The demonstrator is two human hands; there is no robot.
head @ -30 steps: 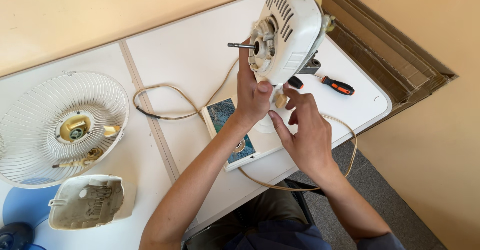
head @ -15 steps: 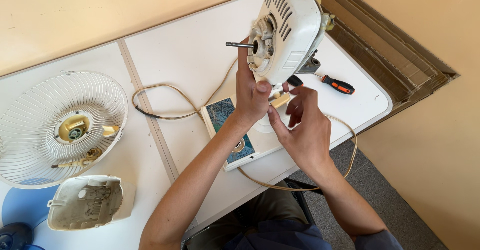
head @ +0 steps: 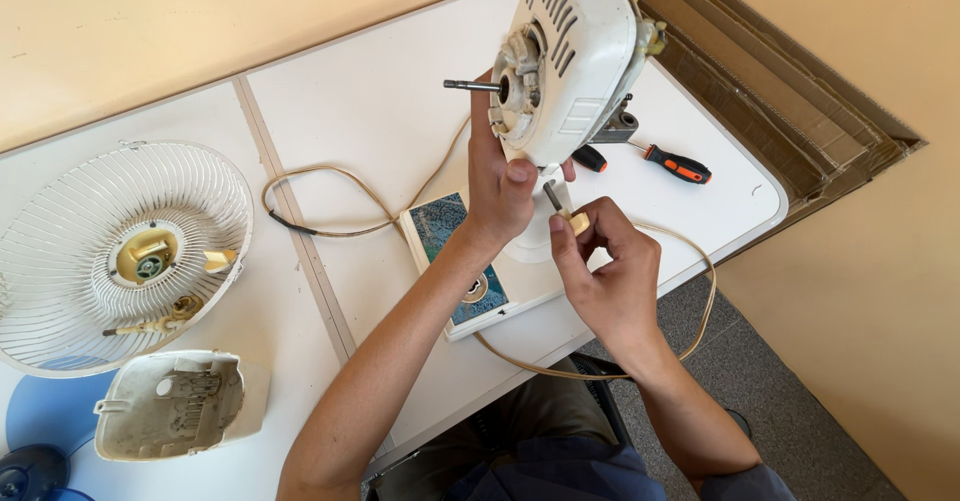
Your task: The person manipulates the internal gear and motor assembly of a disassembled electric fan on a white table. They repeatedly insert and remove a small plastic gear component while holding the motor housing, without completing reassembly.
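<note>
White motor housing (head: 575,56) stays gripped by left hand (head: 503,186) at upper centre — right hand (head: 610,271), pinching small cream-handled screwdriver (head: 565,211), has drawn slightly lower, tip nearing housing underside.

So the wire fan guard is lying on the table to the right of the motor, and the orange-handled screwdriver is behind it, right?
Not quite. The head view shows the fan guard lying to the left of the motor, at the far left of the table. The orange-handled screwdriver does lie behind the motor.
</note>
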